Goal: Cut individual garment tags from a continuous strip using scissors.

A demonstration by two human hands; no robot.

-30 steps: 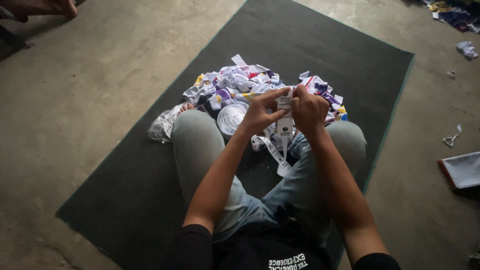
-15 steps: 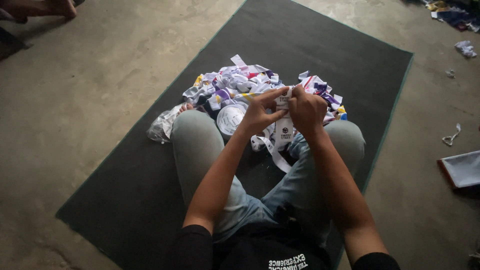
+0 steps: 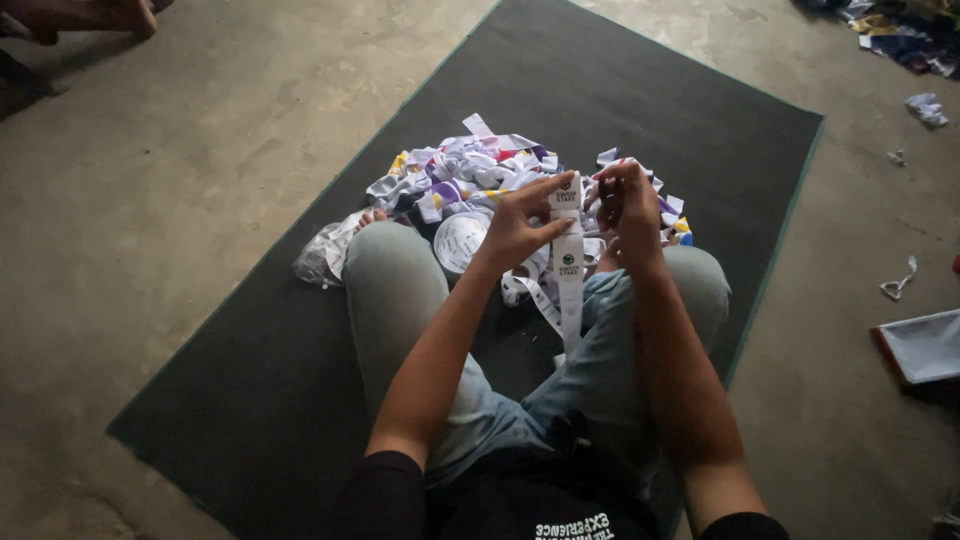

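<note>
Pinching white strip (image 3: 568,262), both hands (image 3: 515,228) raised

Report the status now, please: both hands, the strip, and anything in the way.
Left hand and right hand pinch long white paper strip, hanging between knees. Heap of white and purple paper scraps behind on dark green floor mat. Nothing blocks.

Black short-sleeved shirt, white print; light blue jeans.
</note>
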